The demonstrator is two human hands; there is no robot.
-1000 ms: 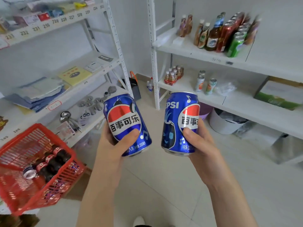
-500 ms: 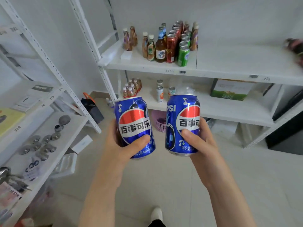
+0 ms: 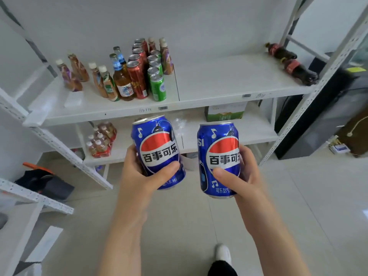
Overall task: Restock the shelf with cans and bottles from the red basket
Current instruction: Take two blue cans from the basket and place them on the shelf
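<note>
Cans come first: two blue cola cans, one in each of the two hands. The left hand (image 3: 143,176) wraps round the left can (image 3: 157,148), with the thumb across the front and the fingers curled behind. The right hand (image 3: 245,176) grips the right can (image 3: 219,156) the same way. The left can leans a little and the right can stands straight. They are side by side, not touching, in the air in front of the lower shelf (image 3: 254,128).

On the top shelf (image 3: 219,76), at 11 o'clock, drinks stand close together. There is a row of at least four red cans (image 3: 137,80), a row of at least four green cans (image 3: 158,87), and two brown bottles with blue necks (image 3: 122,82). Other bottles there are too crowded to count. At 2 o'clock two dark cola bottles (image 3: 294,68) lie on their sides.

The lower shelf holds one green box (image 3: 225,114) and one pack of little bottles (image 3: 99,142) at 9 o'clock. One white shoe (image 3: 223,253) shows at 6 o'clock.
</note>
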